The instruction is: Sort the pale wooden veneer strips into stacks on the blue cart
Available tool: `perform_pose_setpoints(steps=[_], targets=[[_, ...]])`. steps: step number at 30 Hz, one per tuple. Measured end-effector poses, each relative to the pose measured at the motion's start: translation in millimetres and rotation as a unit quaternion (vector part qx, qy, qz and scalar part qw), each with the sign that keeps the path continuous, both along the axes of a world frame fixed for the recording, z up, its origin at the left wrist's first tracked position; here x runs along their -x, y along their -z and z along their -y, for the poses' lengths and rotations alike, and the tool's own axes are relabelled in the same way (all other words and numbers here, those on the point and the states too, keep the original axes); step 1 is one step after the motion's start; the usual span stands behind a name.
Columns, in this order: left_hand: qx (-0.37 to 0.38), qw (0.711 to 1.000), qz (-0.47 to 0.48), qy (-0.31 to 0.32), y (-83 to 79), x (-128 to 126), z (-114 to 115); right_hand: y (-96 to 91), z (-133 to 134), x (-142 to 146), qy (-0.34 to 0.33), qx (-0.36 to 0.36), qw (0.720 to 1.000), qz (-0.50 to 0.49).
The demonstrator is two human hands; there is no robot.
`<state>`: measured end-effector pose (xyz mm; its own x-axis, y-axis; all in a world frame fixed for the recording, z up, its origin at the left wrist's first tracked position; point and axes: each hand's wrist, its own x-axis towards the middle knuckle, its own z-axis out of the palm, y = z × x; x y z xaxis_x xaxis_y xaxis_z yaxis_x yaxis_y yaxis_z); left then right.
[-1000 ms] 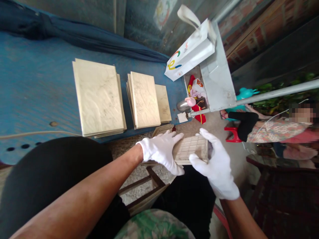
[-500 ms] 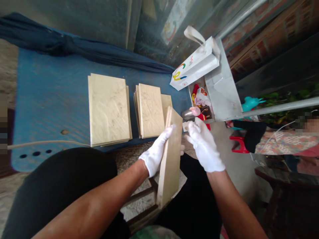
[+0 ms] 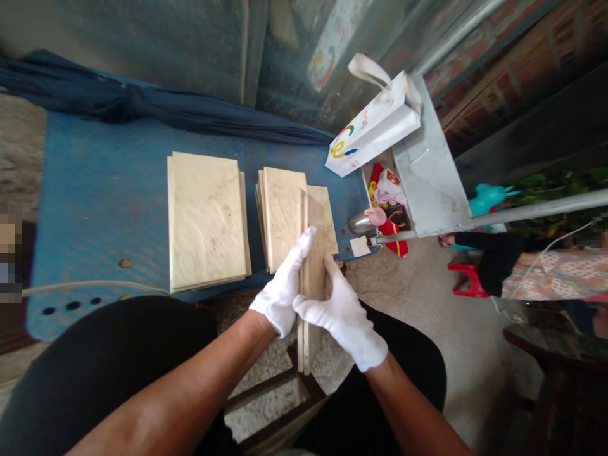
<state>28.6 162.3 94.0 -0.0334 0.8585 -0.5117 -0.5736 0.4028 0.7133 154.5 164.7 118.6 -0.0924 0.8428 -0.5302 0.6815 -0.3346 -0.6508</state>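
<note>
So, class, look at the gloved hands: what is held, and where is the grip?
The left hand and right hand press a thin stack of cream tiles standing on edge, on its two broad faces near the middle.

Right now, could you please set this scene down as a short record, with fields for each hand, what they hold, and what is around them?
left hand: white glove, pressed against the upright cream tiles
right hand: white glove, pressed against the tiles' other side
held item: tiles standing on edge between both hands
table: blue table bearing stacks of cream tiles
nearby: white paper bag; seated person beside a red stool
</note>
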Motion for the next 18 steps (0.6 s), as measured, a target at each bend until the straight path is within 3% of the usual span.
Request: perform_pose_setpoints(steps=[6, 9, 14, 18], targets=[[0.037, 0.990, 0.132, -0.008, -19.3, 2, -3, 11.5, -5, -14, 0.016, -0.014, 0.997, -0.075], [0.041, 0.986, 0.163, 0.006, -17.3, 1, -2, 9.1, -5, -14, 0.024, -0.019, 0.996, -0.082], [0.014, 0.992, 0.128, -0.011, -4.9, -4, 1, 4.3, -8, -8, 0.020, 0.001, 0.991, -0.134], [0.056, 0.983, 0.165, -0.057, -11.3, -6, -4, 2.8, -16, -12, 0.049, 0.045, 0.979, -0.192]])
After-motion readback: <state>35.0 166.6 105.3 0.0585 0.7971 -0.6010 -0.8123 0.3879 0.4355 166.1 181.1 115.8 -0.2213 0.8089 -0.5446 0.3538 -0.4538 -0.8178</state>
